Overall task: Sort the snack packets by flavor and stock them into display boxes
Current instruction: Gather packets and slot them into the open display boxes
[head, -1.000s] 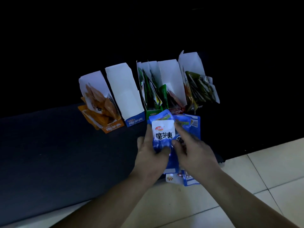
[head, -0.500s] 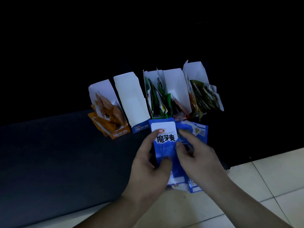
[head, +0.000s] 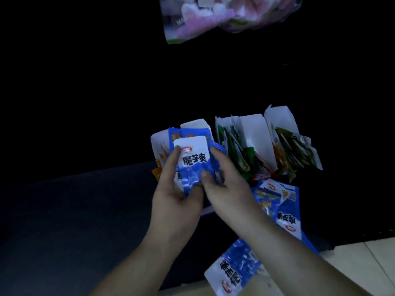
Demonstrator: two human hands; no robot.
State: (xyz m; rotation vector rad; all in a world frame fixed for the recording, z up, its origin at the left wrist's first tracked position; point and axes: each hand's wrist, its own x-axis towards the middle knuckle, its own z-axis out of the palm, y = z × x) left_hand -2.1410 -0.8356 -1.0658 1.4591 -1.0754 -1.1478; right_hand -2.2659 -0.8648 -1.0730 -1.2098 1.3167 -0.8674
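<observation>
You're holding the stack of blue packets (head: 193, 165) up in front of the display boxes (head: 254, 133), off the dark mat (head: 74, 210). Your left hand (head: 177, 195) is gripping it, fingers curled round the left edge. Your right hand (head: 226, 189) is pinching it, thumb on the front face, fingers behind.

Risks, my read:
- The stack is fanning at the top, so slick rear packets could slide out as you're tipping it toward a box.
- The boxes are leaning and look like light card, so a nudge could topple them.
- Dim light plus green packets (head: 233, 150) next door means a wrong-flavor risk.
- Loose blue packets (head: 284, 212) are lying by your right forearm, easy to sweep off.

The front label is reading 魔芋爽. The red oval logo above it is unreadable.
</observation>
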